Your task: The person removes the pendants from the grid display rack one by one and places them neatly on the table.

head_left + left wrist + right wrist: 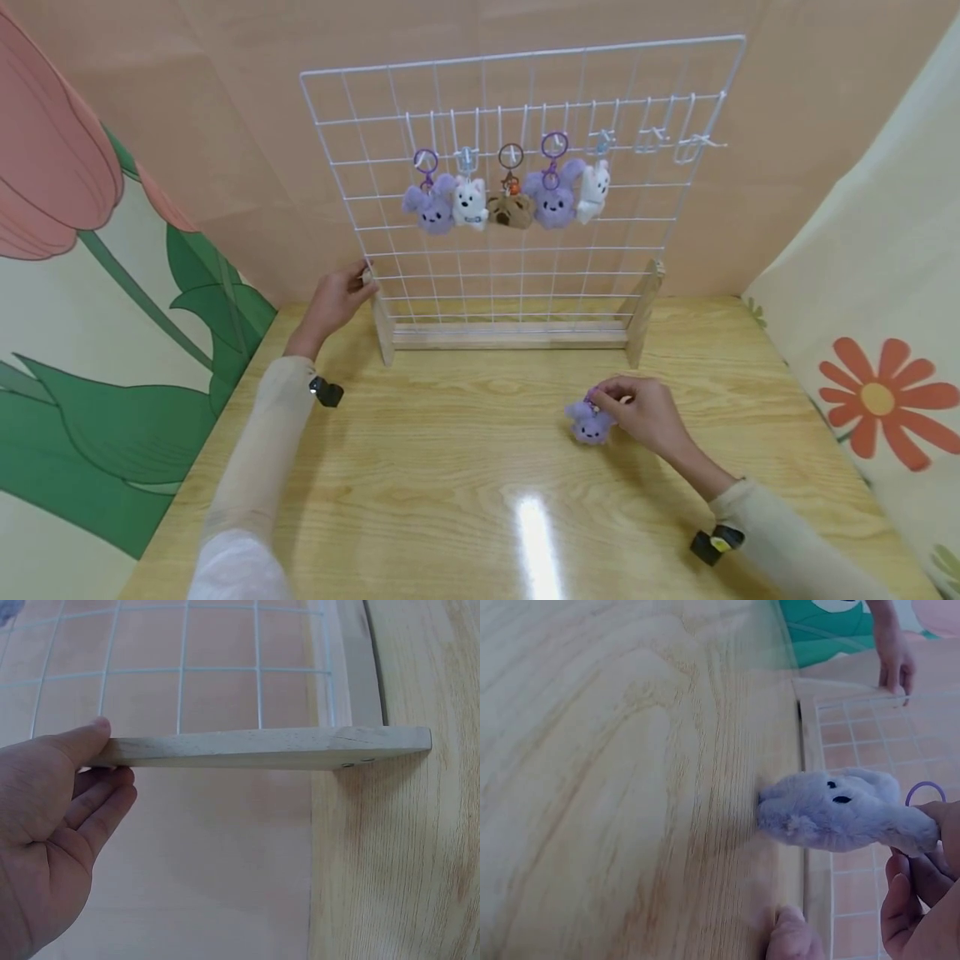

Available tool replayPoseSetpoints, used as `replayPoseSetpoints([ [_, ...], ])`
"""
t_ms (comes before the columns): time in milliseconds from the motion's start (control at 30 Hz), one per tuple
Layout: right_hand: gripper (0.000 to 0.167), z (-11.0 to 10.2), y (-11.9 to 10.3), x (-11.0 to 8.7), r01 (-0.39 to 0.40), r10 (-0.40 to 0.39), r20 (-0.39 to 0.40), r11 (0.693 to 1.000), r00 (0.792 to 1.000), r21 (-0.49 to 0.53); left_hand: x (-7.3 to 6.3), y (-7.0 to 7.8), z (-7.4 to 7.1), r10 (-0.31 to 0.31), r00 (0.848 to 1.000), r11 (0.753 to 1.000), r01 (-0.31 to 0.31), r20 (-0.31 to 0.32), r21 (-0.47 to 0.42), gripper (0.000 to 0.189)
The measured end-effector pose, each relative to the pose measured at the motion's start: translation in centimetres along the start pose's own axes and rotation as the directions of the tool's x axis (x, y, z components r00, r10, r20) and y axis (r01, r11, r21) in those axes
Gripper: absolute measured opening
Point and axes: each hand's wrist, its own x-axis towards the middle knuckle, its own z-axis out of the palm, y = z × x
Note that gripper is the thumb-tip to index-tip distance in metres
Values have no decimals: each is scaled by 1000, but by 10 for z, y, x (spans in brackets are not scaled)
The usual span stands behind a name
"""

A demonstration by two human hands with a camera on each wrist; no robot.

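Observation:
With thumb and fingers, my left hand point(339, 298) pinches the upper end of the rack's left wooden side support point(270, 744). My right hand point(647, 410) grips a purple plush bunny keychain point(591, 423) by its top, close over the table. In the right wrist view the keychain's purple ring point(925, 789) shows by the fingers, and the plush point(825, 810) has two dark eyes. On the white grid rack point(517, 273) hang other plush keychains: a purple one point(433, 208), a white one point(470, 204), a brown one point(512, 210), another purple one point(555, 204) and another white one point(593, 192).
Bare white hooks point(692, 137) are at the rack's upper right. The rack's wooden base point(510, 337) stands at the back of the wood-grain table point(420, 467). Printed cloths hang around, with a tulip point(52, 142) at left and a red flower point(876, 400) at right.

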Motion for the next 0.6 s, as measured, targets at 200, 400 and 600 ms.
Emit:
replayPoseSetpoints([
  [200, 9, 2, 5, 7, 9, -9, 11, 1000, 1000, -18, -1, 0, -1, 7, 1000, 1000, -7, -3, -1, 57],
  [400, 10, 4, 10, 16, 10, -9, 43, 1000, 999, -29, -1, -2, 0, 9, 1000, 1000, -9, 1, -7, 58],
  [600, 10, 10, 20, 25, 33, -31, 36, 998, 999, -53, 0, -4, 0, 13, 1000, 1000, -13, -1, -5, 57],
])
